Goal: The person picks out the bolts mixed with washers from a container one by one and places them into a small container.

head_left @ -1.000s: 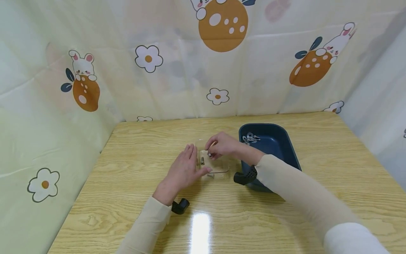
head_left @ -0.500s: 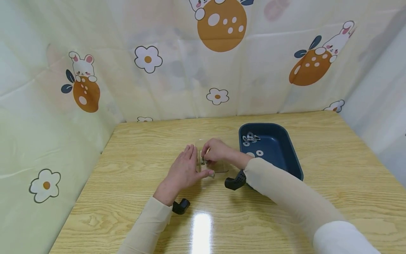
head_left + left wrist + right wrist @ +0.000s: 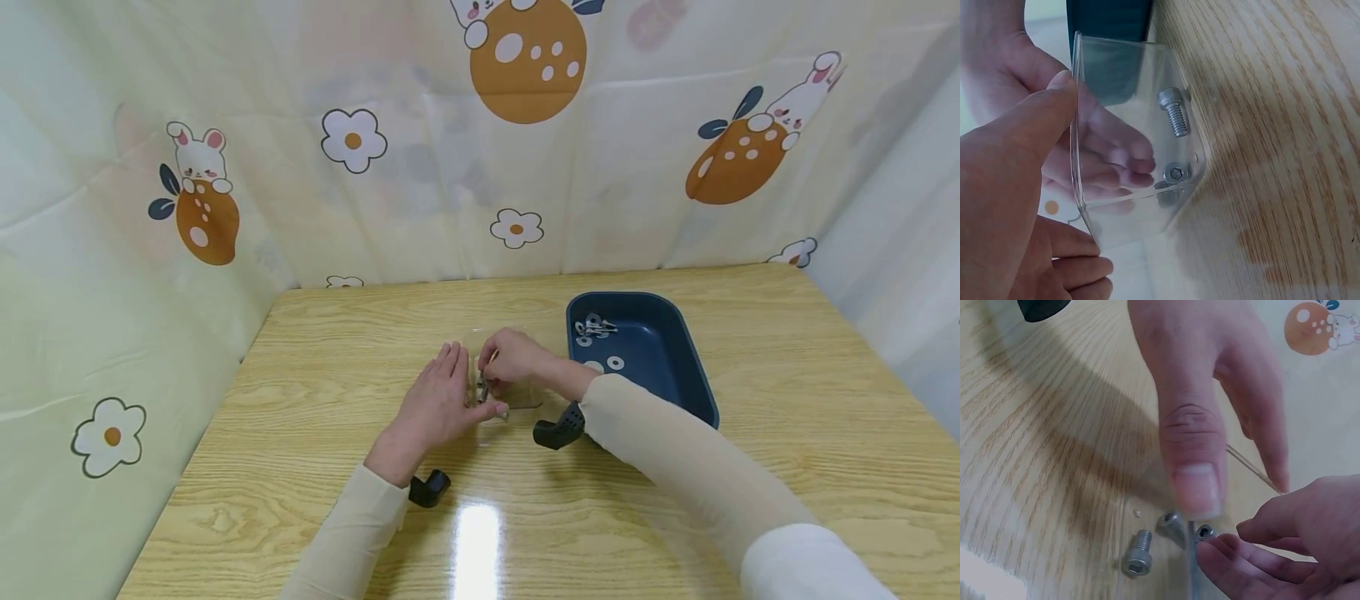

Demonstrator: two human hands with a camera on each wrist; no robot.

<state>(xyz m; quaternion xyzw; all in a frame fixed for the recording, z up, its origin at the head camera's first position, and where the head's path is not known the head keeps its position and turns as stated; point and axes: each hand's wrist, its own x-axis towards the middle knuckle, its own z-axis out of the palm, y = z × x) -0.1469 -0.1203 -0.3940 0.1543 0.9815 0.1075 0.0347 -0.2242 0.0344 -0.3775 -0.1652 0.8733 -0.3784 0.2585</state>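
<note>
A clear plastic box (image 3: 1135, 59) stands on the table, its wall seen through in the left wrist view. My left hand (image 3: 431, 396) lies at its left near corner, fingers straight along the left side and thumb resting on the near rim. My right hand (image 3: 516, 358) is inside the box, fingertips low and close beside a socket-head bolt (image 3: 1175, 172) whose head faces the left wrist camera. Another socket-head bolt (image 3: 1176, 117) lies on the box floor. No bolt shows between the right fingers.
Right of the box stands a dark blue tray (image 3: 693, 358), with flat washers (image 3: 615, 363) and a cluster of small metal fasteners (image 3: 598, 327) at its left side. My right forearm passes over its near left part. A patterned curtain (image 3: 420, 192) hangs behind the table.
My right hand has moved left and down into the box, and the bolt it pinched a second ago is now low inside. The left hand has stayed at the corner.
</note>
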